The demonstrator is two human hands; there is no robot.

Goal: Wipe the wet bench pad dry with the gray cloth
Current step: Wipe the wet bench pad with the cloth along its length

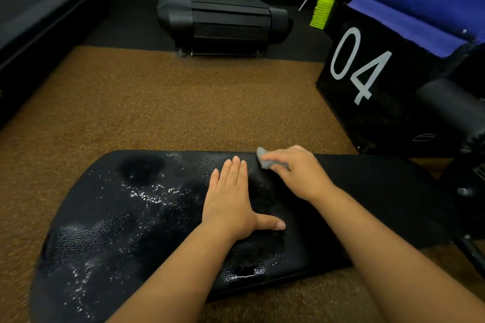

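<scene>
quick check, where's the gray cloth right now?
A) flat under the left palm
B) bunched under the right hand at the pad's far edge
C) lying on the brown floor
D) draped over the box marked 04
B: the gray cloth is bunched under the right hand at the far edge of the bench pad, while the left hand lies flat and bare on the pad.

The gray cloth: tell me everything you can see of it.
The gray cloth is small, soft-looking and bunched into a wad, mostly hidden under the right hand, whose fingers curl over it. It sits on the far edge of the black bench pad, right of the flat left hand. Its wetness cannot be told.
</scene>
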